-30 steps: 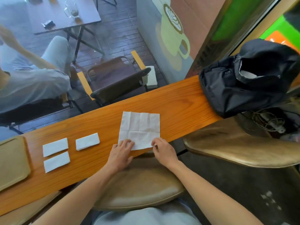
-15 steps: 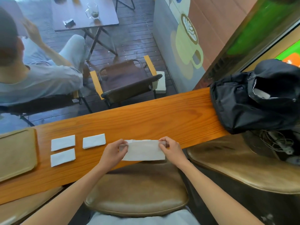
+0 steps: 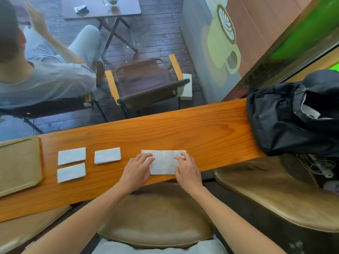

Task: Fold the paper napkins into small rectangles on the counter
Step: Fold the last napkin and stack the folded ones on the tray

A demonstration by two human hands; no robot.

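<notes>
A white paper napkin [image 3: 163, 162], folded in half into a wide rectangle, lies flat on the wooden counter [image 3: 201, 129] near its front edge. My left hand [image 3: 137, 168] presses on the napkin's left end with fingers spread. Flat on its right end rests my right hand [image 3: 185, 168]. Three small folded napkin rectangles lie to the left: one at the far left [image 3: 72, 156], one in front of it [image 3: 71, 172], one closer to my hands [image 3: 107, 155].
A tan tray [image 3: 20, 164] sits at the counter's left end. A black backpack [image 3: 293, 114] covers the right end. Brown stool seats [image 3: 157, 215] stand below the counter. Beyond the glass a person sits by a chair and a table.
The open napkin has been folded in half, far edge toward me, and laid flat. My hands went from pinching its corners to pressing it down on the counter.
</notes>
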